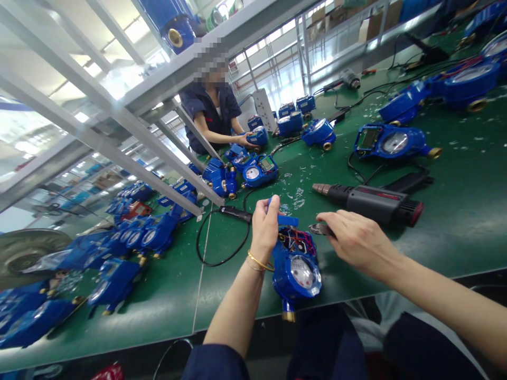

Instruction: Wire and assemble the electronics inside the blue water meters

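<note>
In front of me on the green bench lies a blue water meter (pixel 296 290), its round dial facing up and a brass fitting at the near end. Its far housing is uncovered, showing red and dark wires (pixel 295 240). My left hand (pixel 264 226) is closed on a blue plastic cover (pixel 288 220), raised just over the wires. On the right, my right hand (pixel 358 240) grips metal pliers (pixel 320 229), their jaws pointing left, apart from the meter. The handles are mostly hidden in the palm.
A grey heat gun (pixel 376 201) lies beyond my right hand. Other blue meters (pixel 392 141) stand across the bench, many at left. A black cable (pixel 198 248) loops left of my wrist. A grey shelf frame (pixel 130 126) slants overhead. A co-worker (pixel 216 113) handles a meter opposite.
</note>
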Demonstrator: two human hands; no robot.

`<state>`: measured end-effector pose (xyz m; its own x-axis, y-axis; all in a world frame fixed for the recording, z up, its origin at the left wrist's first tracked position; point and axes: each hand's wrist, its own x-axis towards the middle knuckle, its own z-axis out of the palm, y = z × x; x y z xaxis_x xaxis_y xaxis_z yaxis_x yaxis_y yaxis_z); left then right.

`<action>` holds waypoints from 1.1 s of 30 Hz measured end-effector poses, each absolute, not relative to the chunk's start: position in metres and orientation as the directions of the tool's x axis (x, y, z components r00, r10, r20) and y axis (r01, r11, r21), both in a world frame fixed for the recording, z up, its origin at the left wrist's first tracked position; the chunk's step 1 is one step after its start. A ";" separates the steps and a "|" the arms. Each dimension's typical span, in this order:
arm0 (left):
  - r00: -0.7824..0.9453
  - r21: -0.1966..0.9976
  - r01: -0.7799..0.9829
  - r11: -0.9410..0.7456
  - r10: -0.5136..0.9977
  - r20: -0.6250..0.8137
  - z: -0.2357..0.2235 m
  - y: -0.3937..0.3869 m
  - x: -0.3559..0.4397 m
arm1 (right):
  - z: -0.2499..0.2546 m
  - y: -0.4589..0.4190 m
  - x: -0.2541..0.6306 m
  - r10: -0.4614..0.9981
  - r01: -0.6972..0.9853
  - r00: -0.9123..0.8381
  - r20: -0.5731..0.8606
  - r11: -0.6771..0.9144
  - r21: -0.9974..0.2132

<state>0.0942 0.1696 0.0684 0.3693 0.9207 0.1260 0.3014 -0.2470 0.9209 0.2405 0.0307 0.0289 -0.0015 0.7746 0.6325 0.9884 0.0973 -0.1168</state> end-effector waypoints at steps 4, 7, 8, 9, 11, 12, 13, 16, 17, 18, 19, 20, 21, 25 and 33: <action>0.365 0.941 0.257 -0.222 0.924 0.118 0.066 0.174 0.091 | 0.007 0.025 0.247 0.865 0.967 0.241 0.439 -0.178 -0.181; 0.391 0.950 0.212 -0.228 0.911 0.131 0.067 0.171 0.089 | -0.017 0.029 0.248 0.913 0.950 0.299 0.278 -0.257 -0.179; 0.409 0.953 0.190 -0.236 0.902 0.142 0.067 0.170 0.089 | -0.023 0.031 0.248 0.919 0.952 0.285 0.273 -0.238 -0.192; 0.430 0.955 0.166 -0.247 0.889 0.155 0.068 0.168 0.088 | -0.026 0.033 0.247 0.916 0.954 0.268 0.297 -0.208 -0.218; 0.473 0.953 0.127 -0.277 0.861 0.187 0.070 0.165 0.087 | -0.022 0.037 0.242 0.885 0.946 0.236 0.402 -0.115 -0.304; 0.490 0.949 0.118 -0.294 0.848 0.202 0.071 0.163 0.087 | -0.015 0.038 0.238 0.855 0.933 0.224 0.468 -0.049 -0.357; 0.504 0.943 0.117 -0.312 0.837 0.215 0.072 0.162 0.086 | -0.005 0.039 0.234 0.819 0.915 0.207 0.535 0.031 -0.402; 0.520 0.923 0.149 -0.356 0.822 0.233 0.074 0.159 0.083 | 0.026 0.041 0.223 0.768 0.858 0.036 0.640 0.304 -0.414; 0.516 0.915 0.167 -0.367 0.823 0.236 0.075 0.159 0.082 | 0.032 0.042 0.222 0.773 0.838 -0.011 0.634 0.353 -0.416; 0.512 0.911 0.180 -0.370 0.826 0.235 0.075 0.159 0.080 | 0.036 0.043 0.223 0.789 0.828 -0.016 0.614 0.354 -0.434; 0.508 0.912 0.186 -0.366 0.830 0.230 0.075 0.159 0.078 | 0.037 0.044 0.225 0.813 0.829 0.023 0.581 0.310 -0.467; 0.504 0.915 0.186 -0.359 0.834 0.224 0.076 0.159 0.076 | 0.036 0.046 0.228 0.834 0.826 0.100 0.543 0.235 -0.512; 0.502 0.919 0.182 -0.351 0.836 0.220 0.076 0.160 0.075 | 0.034 0.047 0.232 0.841 0.815 0.185 0.509 0.159 -0.558; 0.527 0.929 0.151 -0.339 0.822 0.214 0.081 0.161 0.072 | 0.031 0.045 0.234 0.825 0.736 0.261 0.502 0.167 -0.656; 0.633 0.920 0.101 -0.378 0.738 0.234 0.082 0.154 0.075 | 0.050 0.041 0.205 0.683 0.617 0.237 0.690 0.443 -0.650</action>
<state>0.0748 0.1537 0.0820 0.6327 0.7381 0.2341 0.1010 -0.3784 0.9201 0.2049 0.0411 0.0499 0.2370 0.6834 0.6905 0.6172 0.4430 -0.6502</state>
